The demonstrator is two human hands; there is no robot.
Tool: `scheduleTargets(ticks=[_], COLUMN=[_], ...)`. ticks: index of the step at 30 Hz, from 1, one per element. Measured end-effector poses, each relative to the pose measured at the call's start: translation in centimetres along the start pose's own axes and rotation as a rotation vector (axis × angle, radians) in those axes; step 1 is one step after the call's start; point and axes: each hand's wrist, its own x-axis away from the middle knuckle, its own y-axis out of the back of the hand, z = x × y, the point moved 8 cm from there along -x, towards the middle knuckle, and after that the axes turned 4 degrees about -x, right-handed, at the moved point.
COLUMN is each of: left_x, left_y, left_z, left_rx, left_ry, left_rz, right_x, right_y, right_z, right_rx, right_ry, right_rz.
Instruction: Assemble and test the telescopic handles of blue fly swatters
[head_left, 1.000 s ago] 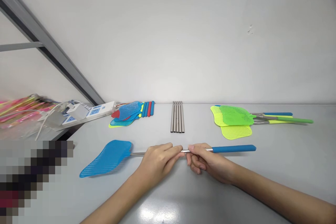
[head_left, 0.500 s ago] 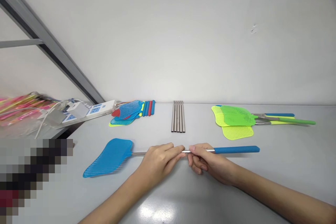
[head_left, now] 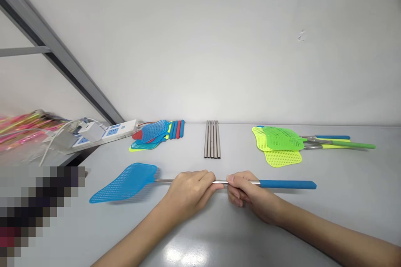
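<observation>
A blue fly swatter [head_left: 127,183] with a thin metal rod and a blue handle is held level across the front of the table. My left hand [head_left: 192,187] is closed around the rod left of centre, thumb pointing right along it. Just left of the blue handle [head_left: 288,184], my right hand [head_left: 247,190] pinches the thicker part of the rod, fingers curled beneath. A short stretch of bare metal shows between the two hands. The swatter's mesh head extends to the left, tilted above the tabletop.
Several metal tubes [head_left: 212,139] lie side by side at the back. Swatter heads [head_left: 153,131] and coloured handles [head_left: 177,129] rest to their left. Yellow and green swatters [head_left: 283,138] are stacked at the right. A power strip [head_left: 109,133] with chargers sits beside plastic-wrapped items [head_left: 28,129].
The hands have moved slightly apart along the rod. The swatter head has shifted left and tilted, while the handle has moved a little right.
</observation>
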Motion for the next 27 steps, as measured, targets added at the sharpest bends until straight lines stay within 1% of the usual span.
scheduleTargets(ticks=[5,9,13,17,21,27], left_x=[-0.2,0.0,0.0,-0.3,-0.6,-0.3], left_y=[0.3,0.4,0.6,0.9,0.7,0.8], left_z=[0.2,0.6,1.1,1.7,2.2,3.0], left_rx=[-0.017,-0.033,-0.064,-0.078,-0.068,-0.071], left_ry=[-0.039,-0.039,-0.04,-0.054,-0.075,-0.072], left_rz=[-0.01,-0.005,-0.03,-0.052,-0.047,-0.054], right_x=[0.3,0.4,0.4,0.2,0.2,0.3], right_y=[0.0,0.1,0.3,0.6,0.6,0.5], right_z=[0.0,-0.1,-0.1,-0.1,0.2,0.2], right_rx=[0.017,-0.008,-0.025,-0.074,-0.137,-0.179], right_ry=[-0.001,-0.007,-0.017,-0.018,0.009,0.014], right_rz=[0.011,0.008,-0.013,-0.04,-0.04,-0.052])
